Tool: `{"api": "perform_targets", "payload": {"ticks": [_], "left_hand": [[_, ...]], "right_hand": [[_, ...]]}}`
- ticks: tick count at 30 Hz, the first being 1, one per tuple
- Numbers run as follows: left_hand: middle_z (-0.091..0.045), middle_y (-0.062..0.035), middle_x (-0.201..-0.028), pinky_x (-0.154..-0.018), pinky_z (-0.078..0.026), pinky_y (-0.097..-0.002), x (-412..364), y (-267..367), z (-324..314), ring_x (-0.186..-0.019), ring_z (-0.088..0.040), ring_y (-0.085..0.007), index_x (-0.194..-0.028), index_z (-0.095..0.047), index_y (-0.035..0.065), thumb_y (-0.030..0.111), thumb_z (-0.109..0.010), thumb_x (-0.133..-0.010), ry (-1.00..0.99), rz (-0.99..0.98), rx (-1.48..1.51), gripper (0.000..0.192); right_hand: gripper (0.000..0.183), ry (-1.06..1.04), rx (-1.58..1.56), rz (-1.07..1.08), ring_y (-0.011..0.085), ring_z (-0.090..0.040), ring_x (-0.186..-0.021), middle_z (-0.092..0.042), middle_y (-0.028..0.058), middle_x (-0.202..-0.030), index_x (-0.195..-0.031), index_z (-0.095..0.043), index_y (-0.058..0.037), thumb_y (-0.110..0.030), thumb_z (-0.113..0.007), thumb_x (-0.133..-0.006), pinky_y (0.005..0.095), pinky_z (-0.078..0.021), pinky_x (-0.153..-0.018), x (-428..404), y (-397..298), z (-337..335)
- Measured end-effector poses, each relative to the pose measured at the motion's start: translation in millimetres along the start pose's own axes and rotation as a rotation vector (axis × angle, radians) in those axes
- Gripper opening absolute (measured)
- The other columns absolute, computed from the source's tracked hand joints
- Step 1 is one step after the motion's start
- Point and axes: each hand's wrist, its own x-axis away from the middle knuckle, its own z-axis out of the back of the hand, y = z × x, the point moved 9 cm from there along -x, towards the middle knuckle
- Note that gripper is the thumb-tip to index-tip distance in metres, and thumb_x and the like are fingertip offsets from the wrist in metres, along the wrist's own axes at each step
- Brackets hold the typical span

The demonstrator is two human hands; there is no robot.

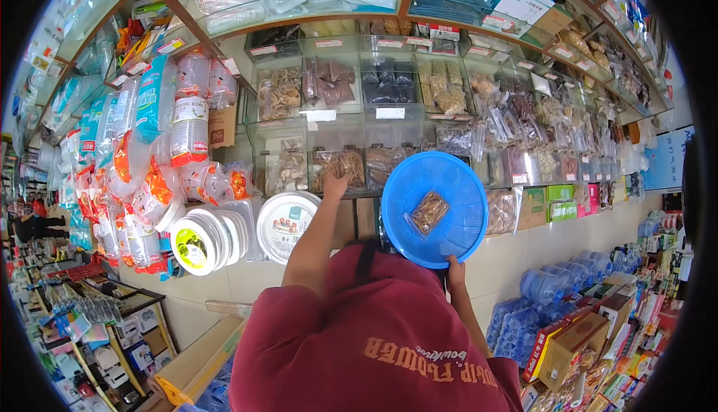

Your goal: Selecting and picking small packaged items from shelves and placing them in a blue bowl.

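Observation:
My left hand [336, 184] reaches into a glass-fronted compartment and touches the dried, stringy brown goods [349, 166] there. Its fingertips are partly hidden, so a grip cannot be made out. My right hand [456, 271] clasps the near rim of a round blue plastic basket [399, 210], which is tilted so its inside shows. Inside the basket lies one clear packet of dried brown strips [431, 213]. Just right of the left hand's compartment, another holds flat brown packets [387, 165]. Pale dried pieces in clear bags [286, 170] fill the one to the left.
Tiers of glass bins [334, 83] with bagged dried goods rise ahead. Stacked white-lidded tubs [196, 246] and a round white tub [289, 227] stand low at left, below packs of plastic bowls [189, 126]. Bottled water [513, 322] and cartons [578, 350] sit at lower right, rolled mats [193, 364] at lower left.

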Motion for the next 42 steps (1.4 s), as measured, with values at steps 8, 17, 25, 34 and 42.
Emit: {"api": "perform_targets", "payload": {"ticks": [8,17,25,34,42], "left_hand": [[-0.067,-0.0148,-0.087,-0.068,-0.049,-0.0335,-37.4,-76.1,-21.3,-0.074,-0.064,-0.0282,-0.091,-0.068,0.004,0.025,-0.068,-0.074,-0.09,-0.006,-0.106,0.027],[-0.053,0.0032,-0.068,-0.049,-0.037,-0.0217,37.5,19.2,18.3,-0.056,-0.046,-0.0061,-0.084,-0.055,0.0152,0.013,-0.062,-0.083,-0.313,0.455,1.094,0.007],[-0.06,-0.0028,-0.08,-0.058,-0.049,-0.0281,141.1,173.6,49.2,-0.063,-0.054,-0.0098,-0.085,-0.054,0.0095,0.006,-0.058,-0.086,-0.594,-0.054,1.314,0.006],[-0.062,-0.0108,-0.087,-0.069,-0.05,-0.0346,180.5,95.7,-12.0,-0.077,-0.061,-0.0255,-0.1,-0.056,0.0049,0.014,-0.06,-0.083,-0.422,-0.454,0.074,0.02],[-0.063,-0.0132,-0.082,-0.066,-0.049,-0.0336,129.5,39.3,-14.4,-0.071,-0.062,-0.0233,-0.09,-0.059,0.0016,0.014,-0.062,-0.077,-0.291,-0.397,-0.035,0.018]], "right_hand": [[0.028,-0.048,-0.012,0.005,0.0202,-0.057,-0.081,-0.058,0.0097,-0.091,-0.099,-0.055,0.0035,-0.015,-0.05,-0.079,0.0327,-0.0479,-0.071,5.0,7.0,3.7],[0.023,0.021,0.187,-0.008,0.0186,-0.056,-0.066,-0.058,0.0082,-0.08,-0.089,-0.057,0.0031,-0.016,-0.052,-0.078,0.0321,-0.0474,-0.059,-19.2,52.2,32.3],[0.021,0.061,0.046,-0.04,0.0168,-0.055,-0.058,-0.057,0.0062,-0.073,-0.086,-0.055,0.0006,-0.017,-0.055,-0.076,0.0275,-0.0468,-0.049,16.8,27.9,3.8],[0.02,0.013,0.07,-0.059,0.0179,-0.056,-0.053,-0.057,0.0078,-0.07,-0.087,-0.054,0.0,-0.017,-0.053,-0.076,0.0279,-0.0472,-0.045,21.0,40.4,7.4],[0.015,-0.008,0.054,-0.045,0.0151,-0.055,-0.056,-0.057,0.0045,-0.074,-0.086,-0.055,-0.002,-0.015,-0.052,-0.078,0.0268,-0.0457,-0.046,15.7,26.0,5.7]]}}
